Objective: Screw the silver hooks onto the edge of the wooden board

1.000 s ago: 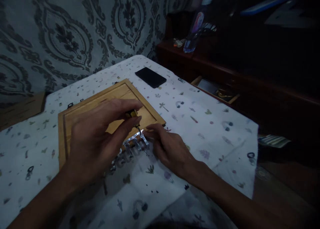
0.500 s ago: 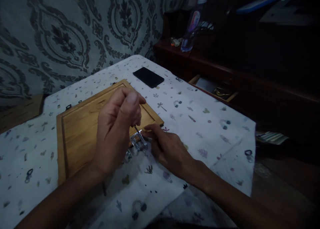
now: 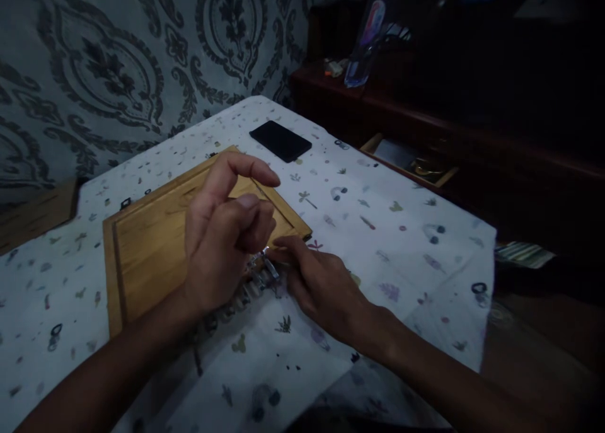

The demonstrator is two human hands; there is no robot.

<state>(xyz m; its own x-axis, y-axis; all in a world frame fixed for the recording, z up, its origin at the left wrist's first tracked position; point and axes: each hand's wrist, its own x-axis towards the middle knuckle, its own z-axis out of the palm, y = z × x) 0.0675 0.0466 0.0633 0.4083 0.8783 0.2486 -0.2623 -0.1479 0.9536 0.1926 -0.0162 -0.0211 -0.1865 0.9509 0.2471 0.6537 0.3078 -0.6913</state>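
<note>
A wooden panel (image 3: 155,250) with a grooved border lies on the cloth-covered table. At its near right edge sits a silver metal fitting (image 3: 267,270) that looks like a hinge. My right hand (image 3: 326,288) holds the fitting from the right, its index finger pressed on the top end and the thumb tucked underneath. Above the panel and just left of the fitting is my left hand (image 3: 227,231). Its index finger arches up and outward, while the other fingers are curled in with the thumb over them. Whatever lies inside that grip is hidden.
A black phone (image 3: 280,140) lies farther back on the patterned tablecloth (image 3: 397,282). A clear bottle (image 3: 366,42) stands on the dark red furniture beside the table, above a partly open drawer (image 3: 406,162). Brown cardboard (image 3: 40,215) is at the left by the wall.
My left index finger has lifted and arched away from the fist. The thin metal shaft seen below that hand is now hidden. My right hand stays on the fitting; the view shifted slightly.
</note>
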